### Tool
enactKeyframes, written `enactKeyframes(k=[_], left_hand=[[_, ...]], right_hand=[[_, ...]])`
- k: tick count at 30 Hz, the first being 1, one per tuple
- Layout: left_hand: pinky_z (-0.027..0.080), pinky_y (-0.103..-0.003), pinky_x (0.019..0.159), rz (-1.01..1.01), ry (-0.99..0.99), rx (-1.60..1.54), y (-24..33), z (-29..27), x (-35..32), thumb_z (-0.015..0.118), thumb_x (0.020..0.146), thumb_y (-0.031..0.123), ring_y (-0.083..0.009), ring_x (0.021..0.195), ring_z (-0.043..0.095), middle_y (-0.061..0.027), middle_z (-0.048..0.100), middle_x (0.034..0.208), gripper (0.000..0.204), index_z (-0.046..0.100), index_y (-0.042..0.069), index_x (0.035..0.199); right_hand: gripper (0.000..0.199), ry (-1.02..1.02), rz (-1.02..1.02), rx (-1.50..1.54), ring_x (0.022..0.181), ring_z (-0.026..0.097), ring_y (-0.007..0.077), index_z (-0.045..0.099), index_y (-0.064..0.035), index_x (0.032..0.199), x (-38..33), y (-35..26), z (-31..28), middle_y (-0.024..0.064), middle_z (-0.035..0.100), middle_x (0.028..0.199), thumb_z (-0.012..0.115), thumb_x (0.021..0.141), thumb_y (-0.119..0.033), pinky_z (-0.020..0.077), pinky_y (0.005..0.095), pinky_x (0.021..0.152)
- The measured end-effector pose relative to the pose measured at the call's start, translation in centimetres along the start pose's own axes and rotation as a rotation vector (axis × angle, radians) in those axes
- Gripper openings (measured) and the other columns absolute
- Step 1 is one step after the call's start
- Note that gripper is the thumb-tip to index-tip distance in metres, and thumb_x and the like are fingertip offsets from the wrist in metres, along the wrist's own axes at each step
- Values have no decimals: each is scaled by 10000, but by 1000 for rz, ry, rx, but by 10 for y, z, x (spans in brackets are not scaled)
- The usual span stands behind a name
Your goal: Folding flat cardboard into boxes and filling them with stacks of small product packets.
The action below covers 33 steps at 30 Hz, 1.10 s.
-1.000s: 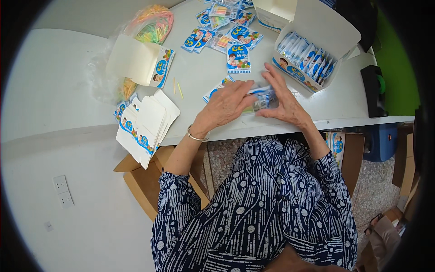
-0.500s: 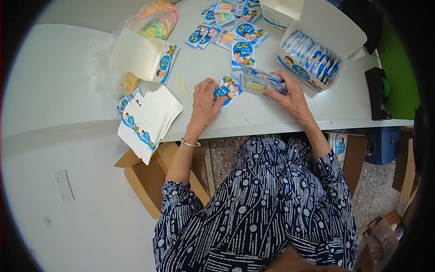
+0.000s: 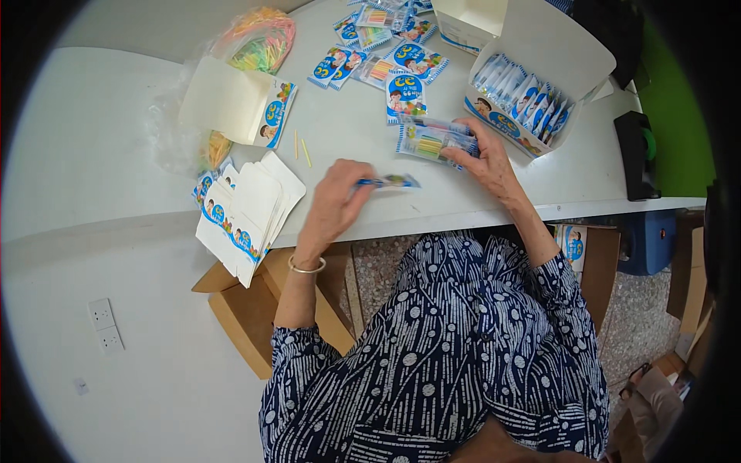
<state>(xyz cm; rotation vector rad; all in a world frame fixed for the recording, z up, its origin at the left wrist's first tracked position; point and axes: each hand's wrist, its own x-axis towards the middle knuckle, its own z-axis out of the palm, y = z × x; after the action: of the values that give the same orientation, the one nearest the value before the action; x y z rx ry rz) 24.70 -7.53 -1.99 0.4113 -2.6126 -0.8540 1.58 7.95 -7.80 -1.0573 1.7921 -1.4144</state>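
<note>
Your left hand (image 3: pixel 337 202), a little blurred, is near the front edge of the white table (image 3: pixel 340 127), its thumb and fingers pinching one end of a small blue-and-white packet (image 3: pixel 395 182). That packet sits almost edge-on and points toward your right side, above the tabletop. Your right hand (image 3: pixel 490 166) is farther to the right, with its thumb on the near side and its fingers behind, gripping a few clear-and-blue packets (image 3: pixel 430 144); coloured sticks show through the front one, but you cannot tell exactly how many are in the grip. The two hands are apart. Just beyond the right hand's bundle lies a loose packet (image 3: pixel 406 96), with a scattered pile of similar packets (image 3: pixel 374 35) farther back. To the right of your right hand stands an open carton (image 3: pixel 505 130), its lid raised and a row of packets (image 3: pixel 525 92) upright inside. On your left, two thin sticks (image 3: pixel 306 153) lie on the table between your left hand and an open white box (image 3: pixel 231 100). Nearer you, a stack of flattened cartons (image 3: pixel 255 204) overhangs the table edge, and behind the white box, a clear plastic bag (image 3: pixel 171 131) spreads around bright coloured sticks (image 3: pixel 262 54).
</note>
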Motion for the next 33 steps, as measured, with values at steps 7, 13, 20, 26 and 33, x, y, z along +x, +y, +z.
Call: enactKeyframes(k=[7,13,20,26,33], left_hand=[[461,-417,886,225,65,252,25,53,31,699,722,4,-354,1145,473,-157,467,1296,359,564,53,1051],[365,-484,1017,164,150,285,16,63,35,768,648,20,-409,1236,384,-194,374,1391,607,502,49,1193],[434,-468,935,137,221,164,5,78,18,767,673,-5,-394,1255,391,-224,330,1416,578,506,63,1184],[459,-444,913,260,168,199,5,68,16,761,654,-25,-405,1228,434,-198,437,1360,508,521,52,1095],[403,-459,974,260,137,254,15,61,20,759,644,-20,-402,1237,421,-173,469,1333,460,548,71,1043]], right_hand=[[395,-125,-73,-69,981,555,206,549,-64,1194,-3,3,-1,114,612,1076,670,883,-275,446,325,854],[625,-232,-23,-77,1176,449,290,483,-87,1311,-8,-3,-7,135,527,1250,740,801,-341,340,402,1031],[1007,-232,-117,-174,1253,410,321,382,-85,1390,-8,0,-5,144,484,1332,873,572,-410,324,428,1073],[979,-236,-160,-251,1247,413,331,377,-82,1388,-8,-4,-5,141,500,1323,865,586,-360,326,433,1073],[912,-264,-198,-181,1244,427,310,390,-83,1362,-10,-3,-3,109,536,1299,863,606,-273,326,422,1090]])
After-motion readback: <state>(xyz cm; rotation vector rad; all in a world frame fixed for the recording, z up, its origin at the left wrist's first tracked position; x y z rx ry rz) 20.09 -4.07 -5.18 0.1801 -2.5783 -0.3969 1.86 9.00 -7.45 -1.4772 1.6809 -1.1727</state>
